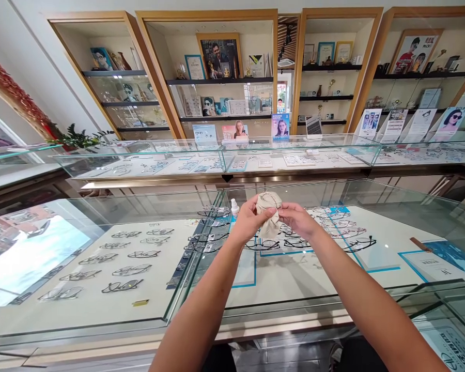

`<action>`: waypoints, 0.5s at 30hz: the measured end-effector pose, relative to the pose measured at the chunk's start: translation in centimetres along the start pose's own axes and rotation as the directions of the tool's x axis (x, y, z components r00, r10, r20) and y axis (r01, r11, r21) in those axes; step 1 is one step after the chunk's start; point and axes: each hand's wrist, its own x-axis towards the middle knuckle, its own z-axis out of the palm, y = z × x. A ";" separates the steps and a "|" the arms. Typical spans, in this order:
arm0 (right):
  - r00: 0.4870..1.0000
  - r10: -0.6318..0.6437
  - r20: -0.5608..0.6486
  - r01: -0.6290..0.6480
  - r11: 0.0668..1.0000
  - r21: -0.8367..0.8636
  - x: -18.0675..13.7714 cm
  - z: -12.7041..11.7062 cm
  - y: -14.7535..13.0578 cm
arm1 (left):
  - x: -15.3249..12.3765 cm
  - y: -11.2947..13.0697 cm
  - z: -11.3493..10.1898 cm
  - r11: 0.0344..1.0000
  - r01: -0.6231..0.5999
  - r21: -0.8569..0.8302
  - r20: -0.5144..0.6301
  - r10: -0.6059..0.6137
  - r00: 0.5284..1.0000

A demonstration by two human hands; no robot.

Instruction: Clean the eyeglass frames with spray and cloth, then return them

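A left hand (248, 221) and a right hand (296, 219) grip a bunched beige cloth (269, 202) above a glass display counter (282, 321) of eyeglasses (132, 285).
The cloth looks light, soft and limp, unlikely to slip, best pinched by its folds as the fingers do here; whether it wraps anything fragile cannot be told.

Cloth (270, 200) partly hidden by left hand (251, 221), right forearm (366, 289) cut off below, certificates (326, 53) illegibly small
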 end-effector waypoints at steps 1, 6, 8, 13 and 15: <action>1.000 0.010 0.021 -0.010 1.000 0.006 0.0 0.2 0.2 | -0.1 0.0 0.2 1.000 -0.016 0.022 -0.025 0.016 1.000; 0.992 0.062 0.106 -0.062 0.998 -0.004 -0.3 1.4 1.4 | -0.4 0.0 1.0 0.980 -0.100 0.173 -0.216 0.137 0.967; 0.992 0.056 0.110 -0.056 0.998 -0.003 -0.3 1.7 1.5 | -0.3 -0.2 0.9 0.976 -0.112 0.189 -0.268 0.161 0.950; 0.999 -0.015 0.039 0.014 1.000 0.015 -0.2 1.1 0.5 | 0.3 -1.0 -0.2 0.999 -0.037 0.017 -0.151 0.039 0.988; 1.000 -0.021 -0.005 0.022 0.999 0.048 -0.1 0.7 0.1 | 0.4 -1.1 -0.2 0.999 -0.020 -0.049 -0.067 0.017 0.998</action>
